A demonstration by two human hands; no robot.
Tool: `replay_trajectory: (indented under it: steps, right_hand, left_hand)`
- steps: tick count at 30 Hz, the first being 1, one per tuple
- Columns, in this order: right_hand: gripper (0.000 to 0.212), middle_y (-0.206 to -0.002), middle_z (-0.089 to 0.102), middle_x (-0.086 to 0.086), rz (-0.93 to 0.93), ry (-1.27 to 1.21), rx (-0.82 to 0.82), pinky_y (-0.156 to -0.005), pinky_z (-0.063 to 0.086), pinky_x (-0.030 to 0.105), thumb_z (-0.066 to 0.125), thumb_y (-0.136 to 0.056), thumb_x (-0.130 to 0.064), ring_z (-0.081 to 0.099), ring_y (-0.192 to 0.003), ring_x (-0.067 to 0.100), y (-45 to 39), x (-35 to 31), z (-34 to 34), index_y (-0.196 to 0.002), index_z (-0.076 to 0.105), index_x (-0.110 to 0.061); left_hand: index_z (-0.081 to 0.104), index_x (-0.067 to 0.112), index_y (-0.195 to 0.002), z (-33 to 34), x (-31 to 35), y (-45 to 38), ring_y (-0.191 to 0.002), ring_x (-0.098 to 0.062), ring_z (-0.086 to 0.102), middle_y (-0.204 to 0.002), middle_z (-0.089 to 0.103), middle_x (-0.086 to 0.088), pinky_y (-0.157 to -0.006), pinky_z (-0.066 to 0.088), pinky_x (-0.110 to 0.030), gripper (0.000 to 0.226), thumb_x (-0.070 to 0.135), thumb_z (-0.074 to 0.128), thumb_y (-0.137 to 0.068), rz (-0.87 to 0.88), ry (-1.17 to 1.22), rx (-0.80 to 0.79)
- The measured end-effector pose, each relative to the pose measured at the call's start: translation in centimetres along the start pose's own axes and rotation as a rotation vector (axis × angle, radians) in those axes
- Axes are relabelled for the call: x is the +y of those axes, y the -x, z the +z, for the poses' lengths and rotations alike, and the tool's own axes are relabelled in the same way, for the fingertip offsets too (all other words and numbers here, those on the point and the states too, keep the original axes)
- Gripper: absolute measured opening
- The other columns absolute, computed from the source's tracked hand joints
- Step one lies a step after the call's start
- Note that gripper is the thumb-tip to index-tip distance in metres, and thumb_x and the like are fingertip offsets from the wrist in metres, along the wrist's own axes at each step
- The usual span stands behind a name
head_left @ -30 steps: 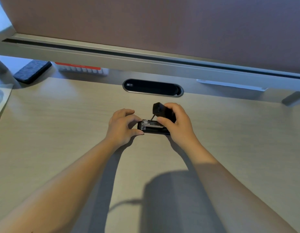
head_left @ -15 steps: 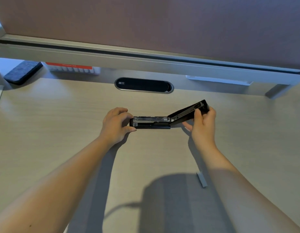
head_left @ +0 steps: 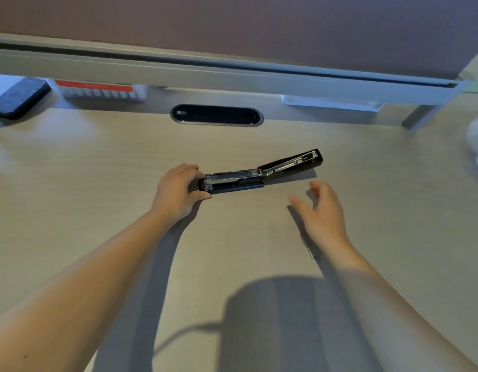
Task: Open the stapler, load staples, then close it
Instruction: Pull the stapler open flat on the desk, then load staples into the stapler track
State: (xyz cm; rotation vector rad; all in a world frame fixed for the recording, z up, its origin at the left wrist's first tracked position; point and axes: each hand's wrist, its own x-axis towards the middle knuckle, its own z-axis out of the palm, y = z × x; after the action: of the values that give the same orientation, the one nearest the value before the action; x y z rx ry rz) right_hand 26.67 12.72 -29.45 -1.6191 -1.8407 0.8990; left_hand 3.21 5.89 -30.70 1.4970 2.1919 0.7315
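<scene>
A black stapler (head_left: 248, 179) lies on the light wooden desk (head_left: 98, 170), opened out almost flat. Its metal staple channel faces up on the left half, and the lid (head_left: 294, 162) is folded back to the right, slightly raised. My left hand (head_left: 176, 191) grips the stapler's left end between thumb and fingers. My right hand (head_left: 323, 213) hovers just below and right of the lid, fingers spread, holding nothing. A small grey strip of staples (head_left: 310, 251) lies on the desk, mostly hidden under my right wrist.
A dark oval cable grommet (head_left: 216, 115) sits in the desk behind the stapler. Under the raised shelf (head_left: 232, 73) are a white and red box (head_left: 98, 91), a dark grey pad (head_left: 18, 99) at the far left, and a white tray (head_left: 331, 103) at the right.
My right hand has let go of the stapler's lid and drawn back toward me. The lid now rests folded out to the right. My left hand keeps its hold.
</scene>
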Motion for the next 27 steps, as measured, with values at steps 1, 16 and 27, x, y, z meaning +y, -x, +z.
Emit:
replay_trajectory:
  steps: [1, 16, 27]
  right_hand:
    - [0.053, -0.125, 0.051, 0.016, -0.022, 0.086, -0.03, -0.096, 0.039, 0.035, 0.065, -0.076, -0.026, 0.048, -0.117, 0.028, 1.2, 0.8, -0.2, -0.119, 0.043, -0.006]
    - [0.014, -0.104, 0.062, 0.016, -0.243, 0.194, 0.025, -0.085, 0.037, 0.037, 0.061, -0.079, -0.012, 0.049, -0.1, 0.03, 7.9, 4.4, -0.6, -0.091, 0.064, -0.005]
    - [0.017, -0.087, 0.054, 0.0, -0.63, -0.011, -0.031, -0.074, 0.04, 0.022, 0.057, -0.082, -0.014, 0.05, -0.086, 0.017, 11.7, 2.1, 0.2, -0.096, 0.063, -0.006]
  left_hand:
    - [0.06, 0.001, -0.105, 0.1, 0.1, 0.4, -0.12, -0.031, 0.046, -0.124, 0.056, -0.019, -0.097, 0.035, -0.034, 0.04, 0.015, 0.07, -0.069, 0.004, -0.002, 0.001]
    - [0.059, 0.003, -0.107, 1.9, 0.7, 4.5, -0.119, -0.031, 0.046, -0.123, 0.057, -0.016, -0.095, 0.035, -0.035, 0.04, 0.016, 0.069, -0.07, 0.064, -0.027, 0.031]
    - [0.06, 0.006, -0.105, 2.8, 1.7, 11.4, -0.116, -0.026, 0.046, -0.122, 0.057, -0.013, -0.088, 0.033, -0.029, 0.032, 0.016, 0.064, -0.075, 0.167, -0.005, 0.067]
